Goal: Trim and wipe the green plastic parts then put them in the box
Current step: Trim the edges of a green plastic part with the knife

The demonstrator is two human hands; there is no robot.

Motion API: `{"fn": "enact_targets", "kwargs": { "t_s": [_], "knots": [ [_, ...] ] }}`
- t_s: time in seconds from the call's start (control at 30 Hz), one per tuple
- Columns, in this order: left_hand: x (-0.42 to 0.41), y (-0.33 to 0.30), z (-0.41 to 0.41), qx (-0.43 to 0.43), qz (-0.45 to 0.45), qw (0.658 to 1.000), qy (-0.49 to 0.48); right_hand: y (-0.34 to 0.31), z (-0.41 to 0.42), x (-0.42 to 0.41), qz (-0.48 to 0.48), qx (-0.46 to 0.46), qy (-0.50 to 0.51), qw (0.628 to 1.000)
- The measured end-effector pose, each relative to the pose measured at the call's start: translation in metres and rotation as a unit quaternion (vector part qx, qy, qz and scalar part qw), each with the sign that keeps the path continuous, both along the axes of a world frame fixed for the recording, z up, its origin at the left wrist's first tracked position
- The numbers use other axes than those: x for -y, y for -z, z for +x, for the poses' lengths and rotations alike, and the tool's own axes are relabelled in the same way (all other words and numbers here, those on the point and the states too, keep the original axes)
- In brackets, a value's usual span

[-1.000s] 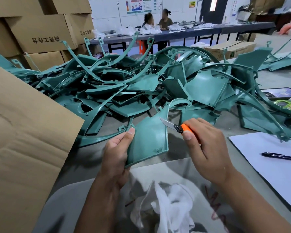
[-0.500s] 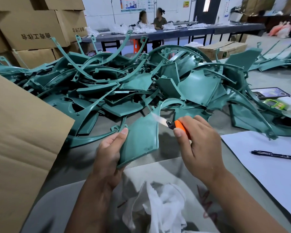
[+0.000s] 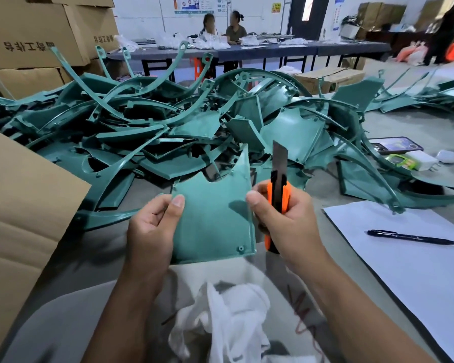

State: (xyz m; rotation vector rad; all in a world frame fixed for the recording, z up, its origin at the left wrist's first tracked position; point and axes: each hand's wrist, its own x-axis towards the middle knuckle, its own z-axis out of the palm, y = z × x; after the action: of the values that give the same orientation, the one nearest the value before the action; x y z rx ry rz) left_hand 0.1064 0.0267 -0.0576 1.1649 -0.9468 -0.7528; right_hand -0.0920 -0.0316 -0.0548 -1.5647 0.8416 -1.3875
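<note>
A grey desk (image 3: 325,189) carries a large tangled heap of green plastic parts (image 3: 168,132), curved strips and flat panels piled across its far side. At the right lies a white sheet of paper (image 3: 404,271) with a black pen (image 3: 412,237) on it. Beyond the sheet, near the heap's edge, sit a phone (image 3: 396,144), a green-and-white packet (image 3: 406,161) and a small white case (image 3: 447,156), perhaps for earbuds. At the near edge a crumpled white cloth (image 3: 233,323) rests on a pale sheet (image 3: 294,297) with red scribbles.
</note>
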Motion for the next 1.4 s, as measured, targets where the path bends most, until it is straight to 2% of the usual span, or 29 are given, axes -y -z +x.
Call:
{"fn": "enact_targets", "kwargs": {
  "t_s": [0.1,0.23,0.43,0.5,0.57,0.63,0.7,0.9,1.03,1.27,1.4],
  "knots": [
    [-0.001,0.000,0.000,0.033,-0.024,0.999,0.008,0.005,0.001,0.006,0.026,-0.018,0.027,0.999],
    [0.000,0.002,0.000,0.049,-0.027,0.998,0.007,0.009,-0.003,0.008,-0.009,-0.063,0.027,0.998],
    [-0.006,-0.002,0.019,0.022,0.021,0.996,0.082,0.004,-0.013,0.004,0.028,-0.018,-0.145,0.989],
    [-0.008,-0.005,0.024,0.020,0.031,0.995,0.088,0.000,-0.014,0.004,0.045,0.023,-0.176,0.983],
    [-0.010,-0.006,0.029,0.030,0.033,0.997,0.070,-0.003,-0.018,0.009,0.073,0.097,-0.145,0.982],
    [-0.011,-0.007,0.030,0.026,0.019,0.999,0.031,-0.004,-0.025,0.017,0.077,0.110,-0.073,0.988],
    [-0.012,-0.008,0.030,0.017,0.000,1.000,-0.011,-0.001,-0.027,0.023,0.069,0.072,-0.031,0.995],
    [-0.010,-0.007,0.033,0.048,-0.021,0.997,-0.063,0.004,-0.012,0.013,-0.023,-0.092,-0.028,0.995],
    [-0.011,-0.008,0.029,0.060,-0.015,0.997,-0.051,0.001,-0.006,0.003,-0.051,-0.102,-0.030,0.993],
    [-0.010,-0.009,0.020,-0.015,0.005,1.000,0.004,0.001,-0.002,0.001,-0.189,-0.189,0.053,0.962],
    [-0.009,-0.007,0.017,-0.031,0.021,0.999,-0.001,0.003,-0.003,0.004,-0.222,-0.219,0.077,0.947]
  ]
}}
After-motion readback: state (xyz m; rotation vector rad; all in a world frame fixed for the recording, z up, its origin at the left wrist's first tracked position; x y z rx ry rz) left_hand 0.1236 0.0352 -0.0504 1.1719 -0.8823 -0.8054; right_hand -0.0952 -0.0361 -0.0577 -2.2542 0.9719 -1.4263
